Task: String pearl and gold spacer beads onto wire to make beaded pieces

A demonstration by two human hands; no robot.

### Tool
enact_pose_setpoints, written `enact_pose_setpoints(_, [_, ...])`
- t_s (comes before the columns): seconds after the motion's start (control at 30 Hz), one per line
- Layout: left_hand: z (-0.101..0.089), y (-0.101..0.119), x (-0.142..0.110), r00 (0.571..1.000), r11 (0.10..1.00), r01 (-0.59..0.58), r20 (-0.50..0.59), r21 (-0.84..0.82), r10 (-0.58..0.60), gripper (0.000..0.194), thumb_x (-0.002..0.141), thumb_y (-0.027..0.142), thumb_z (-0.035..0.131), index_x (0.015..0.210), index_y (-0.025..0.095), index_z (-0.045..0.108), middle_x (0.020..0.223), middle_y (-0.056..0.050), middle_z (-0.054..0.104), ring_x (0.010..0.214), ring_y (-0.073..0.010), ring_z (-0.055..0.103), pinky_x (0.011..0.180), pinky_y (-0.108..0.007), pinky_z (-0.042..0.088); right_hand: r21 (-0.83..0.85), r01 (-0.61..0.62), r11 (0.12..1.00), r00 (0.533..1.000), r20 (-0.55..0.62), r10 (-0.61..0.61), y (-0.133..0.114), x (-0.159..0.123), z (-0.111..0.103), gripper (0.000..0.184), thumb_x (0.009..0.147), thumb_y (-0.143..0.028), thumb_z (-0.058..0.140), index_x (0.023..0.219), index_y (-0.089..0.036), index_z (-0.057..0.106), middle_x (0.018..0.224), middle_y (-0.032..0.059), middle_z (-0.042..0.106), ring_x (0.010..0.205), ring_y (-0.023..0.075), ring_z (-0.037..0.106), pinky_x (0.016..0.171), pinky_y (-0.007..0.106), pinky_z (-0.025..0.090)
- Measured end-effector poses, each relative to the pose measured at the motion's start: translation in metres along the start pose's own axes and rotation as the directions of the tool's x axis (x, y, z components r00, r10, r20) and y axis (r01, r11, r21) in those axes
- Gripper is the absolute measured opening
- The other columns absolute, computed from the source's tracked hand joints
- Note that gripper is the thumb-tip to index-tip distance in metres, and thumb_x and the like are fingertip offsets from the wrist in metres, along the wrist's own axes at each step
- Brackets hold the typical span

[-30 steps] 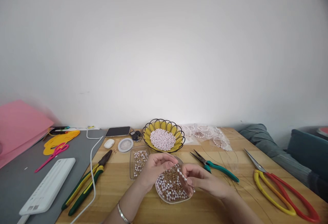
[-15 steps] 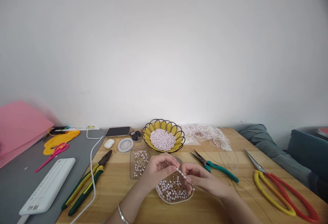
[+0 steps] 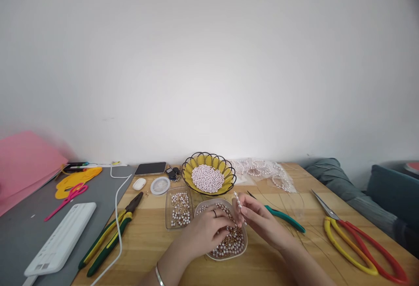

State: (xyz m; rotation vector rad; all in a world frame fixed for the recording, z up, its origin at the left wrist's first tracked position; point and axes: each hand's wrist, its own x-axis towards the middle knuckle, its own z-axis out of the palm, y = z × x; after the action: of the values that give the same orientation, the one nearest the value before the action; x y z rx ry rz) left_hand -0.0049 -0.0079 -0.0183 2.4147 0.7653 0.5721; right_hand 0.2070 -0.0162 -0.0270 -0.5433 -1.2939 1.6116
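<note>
At far left the grey mat (image 3: 104, 190) ends in a slanted edge, the green-and-yellow pliers (image 3: 126, 219) lying along it. A broad band of wooden table (image 3: 147, 242) gives room between them and the clear tray (image 3: 167, 209), which sits near the bead bowl (image 3: 225, 258). My left hand (image 3: 209, 231) crosses the bowl's left rim, fingers loosely curled, tips down among the beads; I cannot tell whether they pinch one. Over the bowl's right side stands the beaded strand (image 3: 238, 203), pinched between the thumb and fingers of my right hand (image 3: 260, 222). Just beyond, the teal-handled pliers (image 3: 286, 219) are partly hidden; well apart, the red-and-yellow scissors (image 3: 342, 222) lie near the table's right edge
</note>
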Motion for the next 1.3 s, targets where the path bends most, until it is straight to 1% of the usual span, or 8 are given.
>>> enact_pose_setpoints(0.13, [0.0065, -0.0039, -0.0007, 0.998, 0.999, 0.034, 0.046, 0.039, -0.036, 0.022, 0.083, 0.012, 0.079, 0.104, 0.021, 0.079, 0.109, -0.008, 0.077, 0.112, -0.0274, 0.066, 0.1, -0.037, 0.051, -0.001, -0.005, 1.0, 1.0, 0.0, 0.005, -0.0012, 0.0007, 0.0015, 0.025, 0.095, -0.042, 0.072, 0.086, -0.02, 0.062, 0.072, -0.0025, 0.062, 0.067, 0.0126, 0.057, 0.067, 0.026, 0.042])
enact_pose_setpoints(0.27, [0.0094, -0.0061, 0.0009, 0.999, 0.998, 0.045, 0.019, 0.035, -0.046, 0.016, 0.086, 0.008, 0.075, 0.097, 0.019, 0.08, 0.104, -0.007, 0.077, 0.103, -0.0244, 0.07, 0.095, -0.033, 0.053, -0.01, 0.0, 1.0, 1.0, 0.0, 0.0, -0.0003, 0.0008, 0.0015, 0.027, 0.094, -0.043, 0.072, 0.085, -0.02, 0.061, 0.072, -0.0025, 0.062, 0.066, 0.0128, 0.057, 0.067, 0.026, 0.042])
enact_pose_setpoints(0.4, [0.01, -0.0069, 0.0018, 0.996, 0.996, 0.092, -0.017, -0.013, -0.092, 0.023, 0.084, 0.005, 0.076, 0.102, 0.019, 0.08, 0.107, -0.008, 0.079, 0.101, -0.024, 0.072, 0.093, -0.031, 0.054, -0.023, 0.003, 1.0, 1.0, 0.001, -0.003, 0.0008, 0.0002, 0.0012, 0.029, 0.094, -0.044, 0.072, 0.084, -0.021, 0.06, 0.071, -0.0029, 0.06, 0.066, 0.013, 0.056, 0.066, 0.026, 0.042])
enact_pose_setpoints(0.57, [0.0079, -0.0064, 0.0034, 0.99, 0.991, 0.13, -0.047, -0.01, -0.131, 0.02, 0.083, 0.006, 0.077, 0.099, 0.017, 0.081, 0.094, -0.008, 0.082, 0.091, -0.0244, 0.074, 0.083, -0.031, 0.056, -0.035, 0.001, 0.999, 1.0, 0.0, -0.001, -0.0006, 0.0006, 0.0025, 0.029, 0.095, -0.044, 0.071, 0.083, -0.02, 0.06, 0.072, -0.0028, 0.06, 0.067, 0.0128, 0.055, 0.067, 0.026, 0.042])
enact_pose_setpoints(0.73, [0.0041, -0.004, 0.0037, 0.989, 0.991, 0.133, -0.07, 0.004, -0.132, 0.014, 0.084, 0.009, 0.077, 0.093, 0.019, 0.082, 0.094, -0.007, 0.082, 0.094, -0.025, 0.073, 0.088, -0.034, 0.055, -0.048, -0.015, 0.999, 1.0, -0.008, 0.014, -0.0025, 0.0004, 0.0032, 0.03, 0.094, -0.046, 0.072, 0.083, -0.021, 0.06, 0.071, -0.003, 0.061, 0.066, 0.0131, 0.056, 0.067, 0.026, 0.042])
enact_pose_setpoints(0.8, [0.0042, -0.0028, 0.0028, 0.991, 0.993, 0.119, -0.068, 0.01, -0.118, 0.017, 0.083, 0.011, 0.08, 0.096, 0.02, 0.082, 0.098, -0.007, 0.082, 0.099, -0.026, 0.072, 0.091, -0.036, 0.054, -0.051, -0.017, 0.999, 1.0, -0.012, 0.017, -0.0023, 0.0001, 0.0029, 0.03, 0.094, -0.046, 0.072, 0.083, -0.021, 0.06, 0.071, -0.0029, 0.061, 0.066, 0.0134, 0.055, 0.067, 0.027, 0.042])
enact_pose_setpoints(1.03, [0.0102, -0.001, 0.0022, 0.997, 0.997, -0.052, 0.059, 0.05, 0.049, 0.02, 0.086, 0.016, 0.078, 0.106, 0.023, 0.08, 0.112, -0.005, 0.079, 0.11, -0.0245, 0.067, 0.099, -0.034, 0.05, -0.066, -0.033, 0.997, 0.999, -0.034, 0.031, -0.0003, -0.001, 0.0025, 0.03, 0.093, -0.047, 0.073, 0.085, -0.021, 0.06, 0.07, -0.0026, 0.062, 0.066, 0.0137, 0.056, 0.067, 0.027, 0.042])
enact_pose_setpoints(1.3, [0.0117, 0.0, 0.0037, 0.998, 0.998, -0.059, 0.001, 0.02, 0.059, 0.013, 0.085, 0.01, 0.078, 0.091, 0.021, 0.08, 0.103, -0.005, 0.08, 0.104, -0.0235, 0.07, 0.097, -0.032, 0.051, -0.083, -0.036, 0.996, 0.999, -0.043, 0.032, -0.0003, 0.0, 0.0035, 0.033, 0.092, -0.049, 0.073, 0.082, -0.021, 0.059, 0.069, -0.0023, 0.061, 0.065, 0.0144, 0.055, 0.066, 0.028, 0.042])
